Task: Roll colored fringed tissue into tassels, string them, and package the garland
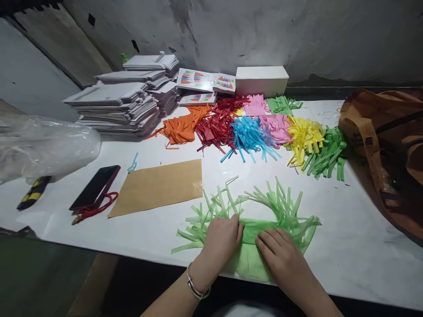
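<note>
Light green fringed tissue paper [253, 259] lies at the table's front edge, its cut strips spreading out to both sides. A darker, folded band of it runs across the middle between my hands. My left hand [222, 235] is closed on the left part of this band, thumb toward the centre. On the right part, my right hand [277, 248] has its fingers bent over the paper, with the thumb hidden. A bracelet [194, 284] circles my left wrist.
A brown paper sheet [161, 185], a phone [95, 187] and a red cord [99, 211] lie left. Behind are colourful fringe bundles [249, 134], stacked white packs [122, 101] and a white box [262, 81]. A brown bag [373, 141] stands right, plastic wrapping [49, 143] far left.
</note>
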A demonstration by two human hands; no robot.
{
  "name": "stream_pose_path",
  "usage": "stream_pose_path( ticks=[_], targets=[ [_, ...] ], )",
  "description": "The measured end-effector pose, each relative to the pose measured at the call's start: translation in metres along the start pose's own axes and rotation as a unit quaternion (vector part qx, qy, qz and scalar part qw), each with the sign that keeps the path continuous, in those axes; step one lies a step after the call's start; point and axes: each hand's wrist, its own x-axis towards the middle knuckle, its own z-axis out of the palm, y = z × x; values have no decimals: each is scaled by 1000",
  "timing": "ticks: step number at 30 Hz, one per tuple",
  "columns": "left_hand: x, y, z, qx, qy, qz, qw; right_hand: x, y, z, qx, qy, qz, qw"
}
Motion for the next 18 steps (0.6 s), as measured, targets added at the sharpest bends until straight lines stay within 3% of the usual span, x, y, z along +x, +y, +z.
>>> stream_pose_path(
  ticks=[3, 6, 9, 18],
  targets=[
    [-7, -3, -5, -22, 72, 15, 997, -2, 2, 8, -2, 15, 4, 1000],
    [-19, -3, -5, -57, 145, 139, 978, -1, 4, 8, 31, 41, 32, 998],
    [-27, -2, 1, -38, 119, 228, 966, 1, 3, 2, 62, 44, 56, 996],
    [-35, -16, 18, -111, 136, 248, 953, -15, 9, 1, 38, 18, 87, 995]
  ],
)
